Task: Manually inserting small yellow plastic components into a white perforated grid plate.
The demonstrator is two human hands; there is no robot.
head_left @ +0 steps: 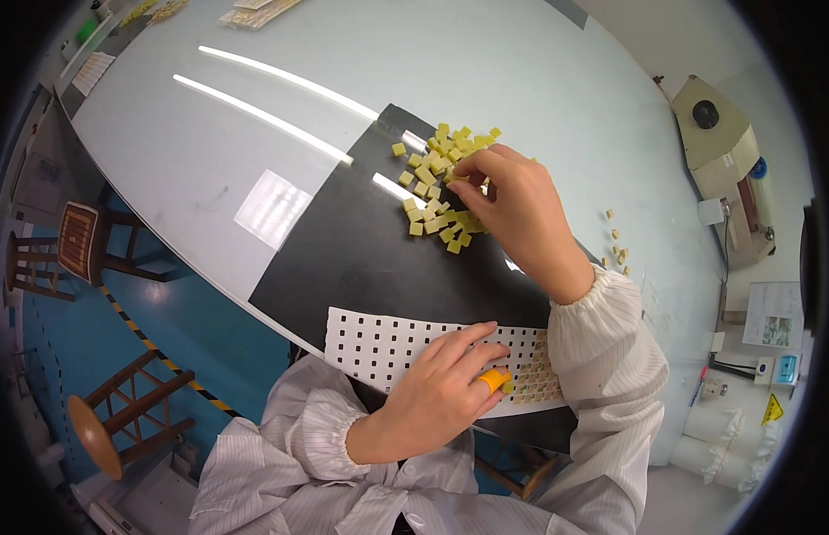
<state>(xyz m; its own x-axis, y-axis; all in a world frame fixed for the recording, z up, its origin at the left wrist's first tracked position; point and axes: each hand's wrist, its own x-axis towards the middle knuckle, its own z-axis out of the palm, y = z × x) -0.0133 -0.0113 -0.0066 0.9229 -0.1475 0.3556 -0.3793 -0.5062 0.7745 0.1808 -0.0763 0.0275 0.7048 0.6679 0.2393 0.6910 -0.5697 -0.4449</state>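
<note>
My left hand (437,388) lies palm down on a white sheet (365,352) with rows of small square holes, its outer fingers stretched out. One finger wears an orange band (493,381); beside it, a small yellow cube (509,388) shows at the thumb and forefinger tips. Pale cubes (537,379) fill the holes at the sheet's right end, partly under my right sleeve. Farther off, my right hand (519,201) reaches into a loose pile of yellow cubes (429,176). Its thumb and forefinger are pinched together on a cube, mostly covered by the fingertips.
Sheet and pile both lie on a black mat (343,250) across the glossy pale table (280,134). A translucent square sheet (272,209) is left of the mat. Several stray cubes (615,234) are at the right. A machine (717,134) stands beyond; wooden stools (129,415) are at the left.
</note>
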